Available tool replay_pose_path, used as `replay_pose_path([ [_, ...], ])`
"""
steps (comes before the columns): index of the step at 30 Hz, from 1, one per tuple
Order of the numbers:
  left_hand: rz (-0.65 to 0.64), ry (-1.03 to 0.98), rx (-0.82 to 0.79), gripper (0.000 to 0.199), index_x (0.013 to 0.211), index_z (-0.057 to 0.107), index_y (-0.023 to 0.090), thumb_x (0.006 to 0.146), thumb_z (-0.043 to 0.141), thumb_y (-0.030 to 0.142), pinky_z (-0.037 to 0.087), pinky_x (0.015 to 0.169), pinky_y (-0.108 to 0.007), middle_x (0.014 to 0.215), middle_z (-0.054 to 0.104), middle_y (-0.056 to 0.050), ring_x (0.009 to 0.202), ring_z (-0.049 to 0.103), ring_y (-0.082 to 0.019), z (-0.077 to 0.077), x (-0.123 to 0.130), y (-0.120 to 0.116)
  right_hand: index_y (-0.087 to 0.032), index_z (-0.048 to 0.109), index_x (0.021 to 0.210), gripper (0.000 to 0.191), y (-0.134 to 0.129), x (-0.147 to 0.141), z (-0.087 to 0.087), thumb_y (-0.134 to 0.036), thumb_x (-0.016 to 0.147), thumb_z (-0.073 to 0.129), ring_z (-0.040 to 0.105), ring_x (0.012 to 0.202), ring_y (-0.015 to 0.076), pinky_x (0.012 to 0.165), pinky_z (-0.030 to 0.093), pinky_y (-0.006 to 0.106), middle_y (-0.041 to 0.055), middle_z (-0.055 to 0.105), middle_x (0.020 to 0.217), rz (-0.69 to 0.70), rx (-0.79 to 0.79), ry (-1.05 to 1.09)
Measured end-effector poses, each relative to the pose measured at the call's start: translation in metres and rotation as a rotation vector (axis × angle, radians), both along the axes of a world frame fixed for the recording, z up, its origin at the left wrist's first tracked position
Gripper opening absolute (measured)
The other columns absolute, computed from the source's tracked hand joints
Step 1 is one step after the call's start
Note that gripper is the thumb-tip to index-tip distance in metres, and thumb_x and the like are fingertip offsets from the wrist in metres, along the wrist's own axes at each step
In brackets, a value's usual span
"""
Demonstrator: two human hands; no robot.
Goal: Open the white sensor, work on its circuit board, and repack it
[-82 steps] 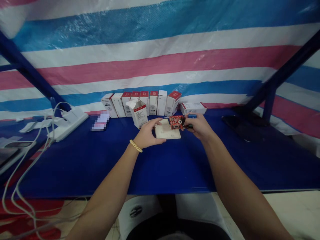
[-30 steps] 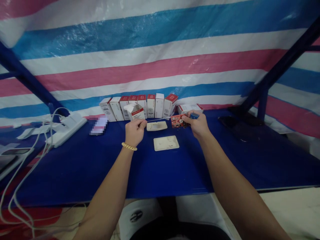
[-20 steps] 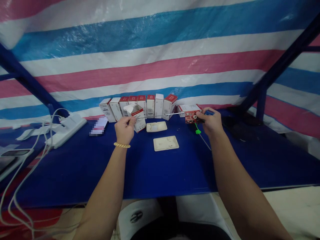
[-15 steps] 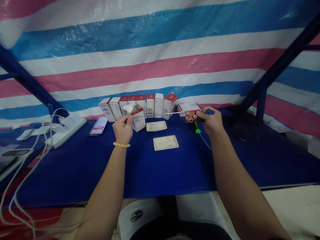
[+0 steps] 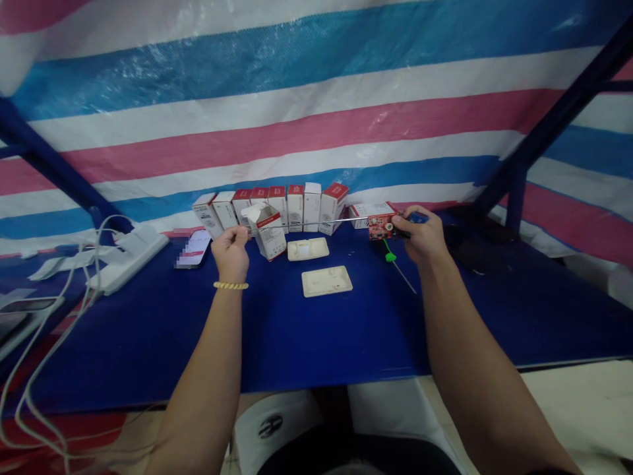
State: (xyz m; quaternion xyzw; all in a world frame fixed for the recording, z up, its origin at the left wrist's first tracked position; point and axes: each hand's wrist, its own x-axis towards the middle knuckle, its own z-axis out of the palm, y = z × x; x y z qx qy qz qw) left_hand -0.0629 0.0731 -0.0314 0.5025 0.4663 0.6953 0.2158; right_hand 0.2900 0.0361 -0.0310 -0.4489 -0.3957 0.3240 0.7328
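My right hand [image 5: 425,239] grips a red circuit board [image 5: 380,227] with a blue part beside it, thumb on the near face. From the board a thin metal telescopic antenna [image 5: 326,221] stretches level to the left. Its far end is pinched between thumb and finger of my left hand [image 5: 230,254]. Below the antenna, two cream plastic case halves [image 5: 307,249] lie on the blue table, the nearer case half [image 5: 327,282] showing its inside. A green-handled screwdriver [image 5: 390,256] rests under the board, its shaft pointing toward my right forearm.
An opened white-and-red box [image 5: 271,234] stands behind the antenna, before a row of similar boxes [image 5: 295,210]. A box [image 5: 368,212] lies on its side behind the board. At left are a phone [image 5: 194,249] and a white power strip [image 5: 133,254] with cables.
My left hand has moved left, away from the board, and the antenna between my hands spans a longer stretch. My right hand and the board have shifted slightly right.
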Motion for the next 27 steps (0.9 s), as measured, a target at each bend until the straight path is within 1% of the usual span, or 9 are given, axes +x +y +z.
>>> replay_pose_path([
  [2, -0.143, -0.185, -0.019, 0.01, 0.066, 0.061, 0.016, 0.073, 0.065, 0.021, 0.037, 0.052, -0.022, 0.057, 0.054, 0.002, 0.053, 0.047, -0.009, 0.003, 0.004, -0.002, -0.022, 0.06, 0.069, 0.03, -0.001, -0.002, 0.001, -0.024, 0.048, 0.082, 0.053, 0.055, 0.0112, 0.051, 0.045, 0.028, -0.0041, 0.057, 0.063, 0.029, -0.017, 0.031],
  [4, -0.296, -0.388, -0.054, 0.01, 0.068, 0.06, 0.015, 0.075, 0.064, 0.021, 0.036, 0.051, -0.021, 0.058, 0.054, 0.001, 0.054, 0.049, -0.009, 0.009, 0.009, -0.005, -0.024, 0.065, 0.079, 0.032, -0.002, -0.004, 0.002, -0.023, 0.051, 0.081, 0.056, 0.057, 0.0124, 0.054, 0.048, 0.03, -0.0027, 0.061, 0.067, 0.053, -0.031, 0.037],
  [7, -0.469, -0.604, -0.122, 0.016, 0.07, 0.059, 0.014, 0.082, 0.061, 0.026, 0.038, 0.051, -0.021, 0.06, 0.054, 0.0, 0.054, 0.05, -0.008, 0.016, 0.013, -0.011, -0.023, 0.066, 0.078, 0.027, -0.003, -0.007, 0.003, -0.024, 0.055, 0.079, 0.057, 0.058, 0.0128, 0.056, 0.05, 0.032, -0.0014, 0.061, 0.067, 0.079, -0.05, 0.04],
  [10, -0.56, -0.714, -0.155, 0.018, 0.07, 0.059, 0.015, 0.084, 0.06, 0.027, 0.039, 0.051, -0.021, 0.061, 0.053, 0.0, 0.052, 0.05, -0.008, 0.018, 0.012, -0.014, -0.022, 0.065, 0.073, 0.024, -0.004, -0.011, 0.005, -0.025, 0.054, 0.08, 0.057, 0.058, 0.0133, 0.056, 0.049, 0.033, -0.0014, 0.06, 0.066, 0.093, -0.058, 0.085],
  [15, -0.714, -0.794, -0.144, 0.023, 0.07, 0.059, 0.017, 0.088, 0.056, 0.031, 0.04, 0.052, -0.022, 0.064, 0.052, 0.0, 0.055, 0.05, -0.009, 0.013, 0.011, -0.015, -0.023, 0.065, 0.073, 0.03, -0.003, -0.014, 0.005, -0.03, 0.05, 0.083, 0.058, 0.058, 0.0137, 0.054, 0.049, 0.031, -0.0019, 0.062, 0.067, 0.11, -0.039, 0.159],
  [18, -0.748, -0.761, -0.141, 0.026, 0.072, 0.06, 0.019, 0.09, 0.054, 0.038, 0.04, 0.052, -0.023, 0.065, 0.052, -0.001, 0.057, 0.049, -0.01, 0.011, 0.013, -0.017, -0.024, 0.063, 0.074, 0.032, 0.0, -0.015, 0.002, -0.039, 0.053, 0.082, 0.059, 0.061, 0.0146, 0.056, 0.049, 0.033, -0.0009, 0.062, 0.07, 0.109, -0.024, 0.139],
  [22, -0.71, -0.684, -0.115, 0.036, 0.067, 0.057, 0.02, 0.089, 0.052, 0.048, 0.039, 0.051, -0.025, 0.065, 0.051, -0.003, 0.058, 0.047, -0.011, 0.011, 0.014, -0.019, -0.023, 0.06, 0.073, 0.033, 0.004, -0.019, -0.002, -0.043, 0.055, 0.079, 0.058, 0.062, 0.016, 0.056, 0.049, 0.034, -0.0003, 0.06, 0.067, 0.096, -0.051, 0.102],
  [24, -0.708, -0.687, -0.091, 0.039, 0.062, 0.053, 0.019, 0.089, 0.053, 0.048, 0.039, 0.052, -0.024, 0.064, 0.05, -0.002, 0.058, 0.047, -0.011, 0.013, 0.014, -0.02, -0.023, 0.059, 0.071, 0.032, 0.004, -0.021, -0.003, -0.04, 0.055, 0.079, 0.058, 0.062, 0.0162, 0.058, 0.05, 0.036, -0.0005, 0.059, 0.066, 0.093, -0.062, 0.108],
  [27, -0.742, -0.716, -0.073, 0.038, 0.059, 0.05, 0.018, 0.089, 0.055, 0.041, 0.039, 0.052, -0.023, 0.063, 0.048, -0.001, 0.057, 0.046, -0.01, 0.013, 0.014, -0.02, -0.022, 0.059, 0.068, 0.03, 0.003, -0.022, -0.003, -0.036, 0.053, 0.08, 0.058, 0.063, 0.016, 0.062, 0.051, 0.037, -0.0002, 0.06, 0.067, 0.102, -0.069, 0.151],
])
